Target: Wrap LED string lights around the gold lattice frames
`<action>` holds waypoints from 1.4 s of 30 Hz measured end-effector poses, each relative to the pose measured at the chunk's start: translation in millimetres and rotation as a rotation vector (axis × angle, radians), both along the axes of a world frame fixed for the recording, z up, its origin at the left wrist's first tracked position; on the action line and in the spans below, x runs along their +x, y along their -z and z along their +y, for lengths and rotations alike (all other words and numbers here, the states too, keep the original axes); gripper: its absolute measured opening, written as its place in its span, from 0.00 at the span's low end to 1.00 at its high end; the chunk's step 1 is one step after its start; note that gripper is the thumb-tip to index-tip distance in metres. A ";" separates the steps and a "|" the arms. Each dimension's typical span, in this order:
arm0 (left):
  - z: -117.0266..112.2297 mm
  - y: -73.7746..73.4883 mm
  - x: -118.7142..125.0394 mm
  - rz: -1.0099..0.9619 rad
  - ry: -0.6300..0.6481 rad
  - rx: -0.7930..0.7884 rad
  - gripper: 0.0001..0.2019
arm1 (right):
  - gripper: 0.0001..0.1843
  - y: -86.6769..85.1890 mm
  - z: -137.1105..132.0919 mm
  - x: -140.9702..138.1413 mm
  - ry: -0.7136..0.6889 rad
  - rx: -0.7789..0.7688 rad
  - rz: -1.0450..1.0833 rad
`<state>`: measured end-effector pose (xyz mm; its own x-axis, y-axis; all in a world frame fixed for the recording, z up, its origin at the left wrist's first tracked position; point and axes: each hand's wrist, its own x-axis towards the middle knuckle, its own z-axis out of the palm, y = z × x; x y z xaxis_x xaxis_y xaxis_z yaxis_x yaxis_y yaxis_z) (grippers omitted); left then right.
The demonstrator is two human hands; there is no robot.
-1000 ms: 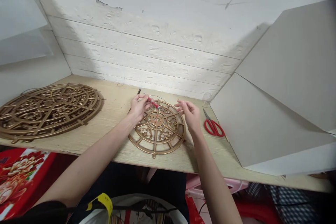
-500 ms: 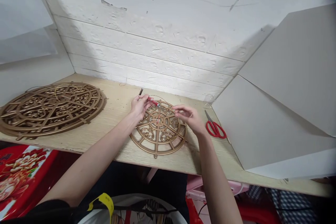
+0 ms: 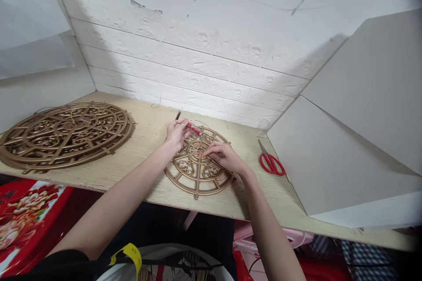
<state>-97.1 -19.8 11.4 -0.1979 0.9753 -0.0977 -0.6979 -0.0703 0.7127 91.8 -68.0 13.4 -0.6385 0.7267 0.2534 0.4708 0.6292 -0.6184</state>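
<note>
A round gold-coloured openwork panel (image 3: 197, 180) with scroll patterns lies flat on the table. Above its far side, my left hand (image 3: 177, 134) is closed on a slim red pen-like tool (image 3: 195, 130) with a shiny metal end pointing right and down. A thin wire (image 3: 201, 142) runs between that end and the panel's hub; another thin strand arcs over the far rim. My right hand (image 3: 224, 156) reaches in over the panel's right half, thumb and fingertips pinched together at the hub. Whatever lies between these fingertips is too small to make out.
Several similar gold panels (image 3: 72, 140) are stacked at the left of the table. Red-handled scissors (image 3: 271, 163) lie at the right, near a white board (image 3: 349, 140). A white brick-patterned wall (image 3: 198, 52) closes the back. Below the front edge stands a white container (image 3: 158, 252) of mixed items.
My right hand has moved left and down from the panel's right rim to its hub, and its fingers have closed. My left hand with the red tool has hardly moved.
</note>
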 end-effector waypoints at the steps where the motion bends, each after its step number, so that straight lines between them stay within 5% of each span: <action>1: -0.4 -0.4 0.0 0.000 -0.002 -0.001 0.07 | 0.17 -0.2 0.1 0.9 -0.018 -0.014 -0.003; 12: -0.9 1.6 -0.5 0.032 0.026 0.025 0.08 | 0.06 3.1 3.6 2.7 -0.004 -0.055 0.003; 22: -1.9 -0.6 0.1 0.030 0.015 0.009 0.07 | 0.18 -0.6 1.1 4.1 -0.077 -0.028 -0.057; 27: -1.8 0.9 0.2 0.037 0.021 0.013 0.07 | 0.12 -0.3 1.9 4.8 -0.035 -0.057 -0.027; 30: -1.9 1.2 -0.3 0.041 0.020 0.016 0.07 | 0.05 -3.7 1.0 3.9 -0.011 -0.107 0.064; 42: -2.1 -2.1 0.4 0.023 0.013 -0.010 0.07 | 0.12 -16.3 -1.5 11.6 0.252 -0.310 0.854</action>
